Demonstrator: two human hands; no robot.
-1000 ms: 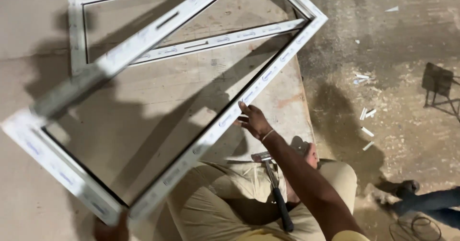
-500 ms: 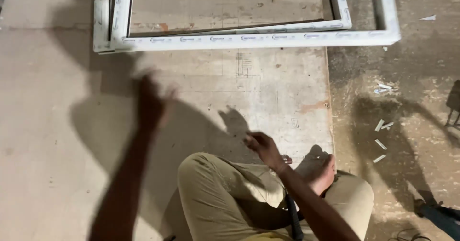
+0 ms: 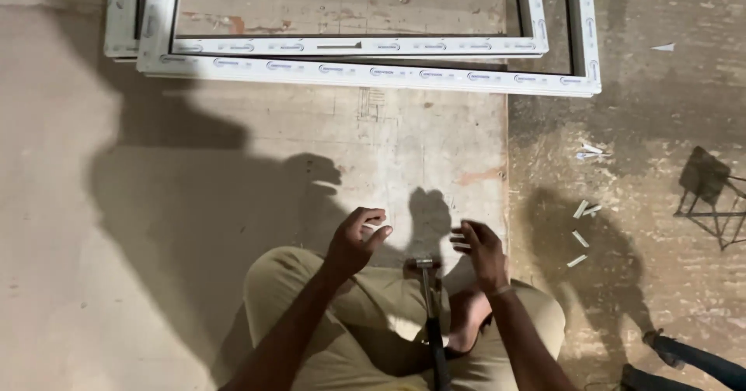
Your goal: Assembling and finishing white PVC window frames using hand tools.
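Both hands are held above the lap of a person seated on the floor; the left hand (image 3: 356, 242) is raised with the fingers loosely curled and the thumb apart, and nothing is gripped in it; the right hand (image 3: 482, 253) is held with the fingers spread slightly and bent forward, and it too is empty. Between the two hands a hammer (image 3: 429, 307) is seen; its metal head is pointed away from the body, just short of the knees, while its dark handle is laid along the gap between the legs, which are clad in khaki trousers (image 3: 311, 313); the hammer is touched by neither hand, though the right hand is the nearer. A bare foot (image 3: 466, 321) is tucked under the right forearm. A pale board (image 3: 272, 150) is spread under the person, and the shadows of the arms are cast on it. Well ahead, at the far edge of the board, two white window frames (image 3: 365, 72) are laid flat, one overlapping the other. To the right, on the rough concrete floor (image 3: 660, 111), small white offcuts (image 3: 581, 235) are scattered; a dark stand (image 3: 711, 193) is set further right.
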